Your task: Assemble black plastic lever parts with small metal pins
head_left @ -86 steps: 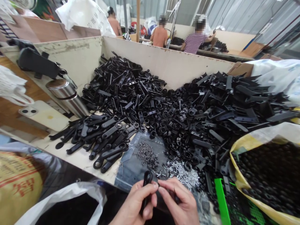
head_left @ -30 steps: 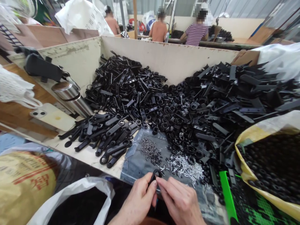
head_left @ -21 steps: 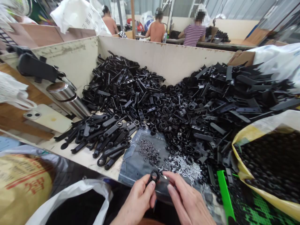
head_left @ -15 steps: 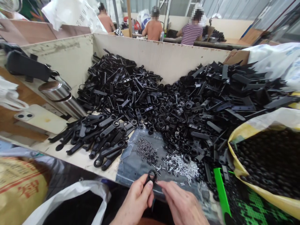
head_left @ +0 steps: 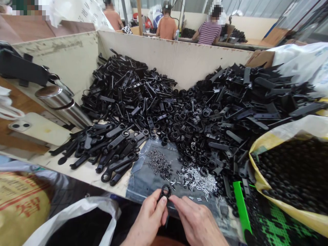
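My left hand (head_left: 147, 218) pinches a black plastic lever (head_left: 166, 192) between thumb and fingers, with its ring end showing above the fingertips. My right hand (head_left: 197, 221) lies just to the right, its fingertips at the lever's ring. I cannot tell whether those fingers hold anything small. Directly ahead, on a dark plastic bag (head_left: 138, 177), lie a heap of dark screws (head_left: 156, 163) and a scatter of silver pins (head_left: 197, 179). Behind them rises a large pile of black plastic levers and rings (head_left: 128, 92).
The pile sits in a cream board bin (head_left: 174, 65). A steel flask (head_left: 63, 106) and a phone (head_left: 38, 129) lie at left. A yellow sack of black rings (head_left: 289, 171) stands at right, near a green strip (head_left: 241, 205). Several co-workers sit beyond.
The lever has turned from a long upright shape to show its ring end above my left fingers. My right hand has come closer to it, and the head view has shifted slightly.
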`<state>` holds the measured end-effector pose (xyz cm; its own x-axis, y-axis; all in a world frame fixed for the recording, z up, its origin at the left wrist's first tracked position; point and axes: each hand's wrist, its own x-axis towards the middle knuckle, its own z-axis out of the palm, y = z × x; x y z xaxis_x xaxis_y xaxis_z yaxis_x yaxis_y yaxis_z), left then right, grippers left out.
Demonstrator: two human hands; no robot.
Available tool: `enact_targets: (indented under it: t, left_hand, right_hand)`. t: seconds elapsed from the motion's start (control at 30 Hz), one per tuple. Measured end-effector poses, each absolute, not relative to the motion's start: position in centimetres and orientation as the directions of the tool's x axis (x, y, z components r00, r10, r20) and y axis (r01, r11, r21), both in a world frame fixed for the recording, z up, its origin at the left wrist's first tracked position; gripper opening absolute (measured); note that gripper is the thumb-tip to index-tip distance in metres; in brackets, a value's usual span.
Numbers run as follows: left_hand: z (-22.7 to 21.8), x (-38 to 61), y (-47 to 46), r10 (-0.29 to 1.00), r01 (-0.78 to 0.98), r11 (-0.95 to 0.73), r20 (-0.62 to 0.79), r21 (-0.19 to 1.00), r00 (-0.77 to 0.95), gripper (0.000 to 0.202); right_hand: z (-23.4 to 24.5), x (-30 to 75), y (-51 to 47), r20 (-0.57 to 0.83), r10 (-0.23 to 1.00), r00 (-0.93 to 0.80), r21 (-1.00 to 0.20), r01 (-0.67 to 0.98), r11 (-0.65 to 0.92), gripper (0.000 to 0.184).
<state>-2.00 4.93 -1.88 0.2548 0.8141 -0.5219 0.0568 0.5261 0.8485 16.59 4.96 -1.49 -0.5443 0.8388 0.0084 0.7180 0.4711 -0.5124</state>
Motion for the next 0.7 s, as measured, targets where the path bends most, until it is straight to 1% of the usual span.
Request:
enact_targets:
  t: [0.1,0.2,0.27,0.37,0.43,0.5,0.6,0.63,0.7]
  left_hand:
    - [-2.7,-1.8,4.7,0.816,-0.004,0.545,-0.529,0.839,0.231,0.046]
    - [-3.7,-1.3,4.4,0.823,-0.065,0.558,-0.542,0.827,0.17,0.047]
    - [-4.2,-1.1,4.3,0.831,-0.066,0.552,-0.543,0.831,0.119,0.047]
    - [-4.4,-1.0,4.4,0.854,-0.006,0.52,-0.519,0.854,0.033,0.044]
    - [-4.3,-1.2,4.4,0.874,0.032,0.486,-0.484,0.874,-0.042,0.042]
    - [-4.4,-1.4,4.3,0.892,0.065,0.449,-0.445,0.891,-0.077,0.041]
    - [-4.7,-1.4,4.1,0.916,0.14,0.398,-0.402,0.907,0.001,0.033]
    - [-4.8,-1.5,4.0,0.93,0.158,0.363,-0.366,0.918,-0.006,0.03]
    - [-4.6,-2.0,4.2,0.962,0.206,0.272,-0.259,0.94,-0.087,0.025]
  right_hand:
    - [-1.4,16.4,5.1,-0.023,0.826,-0.563,-0.433,0.75,0.5,0.045]
    - [-0.8,15.8,5.5,-0.063,0.819,-0.57,-0.334,0.786,0.521,0.047]
    - [-0.3,15.3,5.7,-0.075,0.813,-0.577,-0.254,0.799,0.544,0.046]
    - [0.4,14.1,5.7,-0.023,0.795,-0.606,-0.123,0.791,0.6,0.037]
    - [0.7,13.1,5.6,0.016,0.786,-0.617,-0.064,0.784,0.617,0.027]
    - [0.9,12.1,5.5,0.027,0.787,-0.616,-0.04,0.786,0.617,0.021]
    - [0.7,11.6,5.3,0.009,0.792,-0.611,-0.048,0.791,0.611,0.013]
    - [0.7,11.7,5.1,-0.001,0.803,-0.596,-0.054,0.802,0.595,0.01]
    - [0.7,12.4,4.5,-0.02,0.839,-0.544,-0.063,0.838,0.542,0.005]
